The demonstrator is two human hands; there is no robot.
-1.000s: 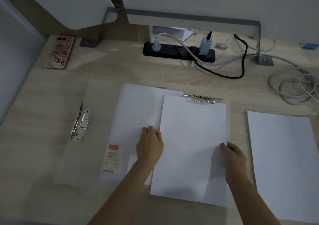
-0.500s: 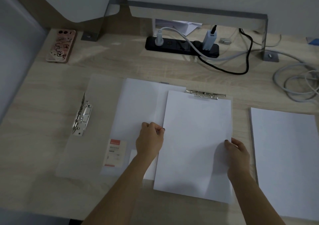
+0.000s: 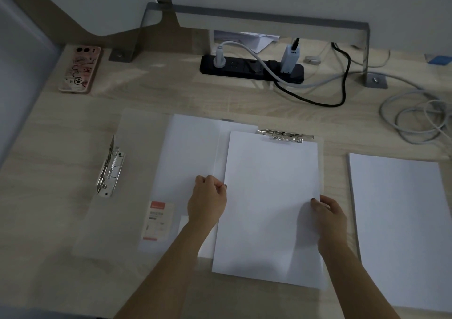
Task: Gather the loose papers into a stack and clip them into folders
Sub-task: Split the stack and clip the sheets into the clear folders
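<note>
A stack of white papers [image 3: 269,196] lies on an open translucent folder, its top edge at the folder's metal clip [image 3: 285,135]. My left hand [image 3: 208,200] pinches the stack's left edge. My right hand [image 3: 329,211] grips the right edge, thumb on top. A second translucent folder [image 3: 137,172] lies open to the left, with a raised lever clip [image 3: 108,169], white sheets [image 3: 193,152] and a red-and-white label [image 3: 158,221] on it. Another paper stack [image 3: 401,225] sits at the right.
A wooden desk [image 3: 61,133] holds a phone in a pink case [image 3: 80,69] at back left, a black power strip [image 3: 252,68] with plugs and cables at the back, and coiled grey cable [image 3: 415,120] at back right. Grey partition panels stand behind.
Both hands keep their hold on the stack's edges, and the stack has slid slightly toward the clip. The camera view shifted a little.
</note>
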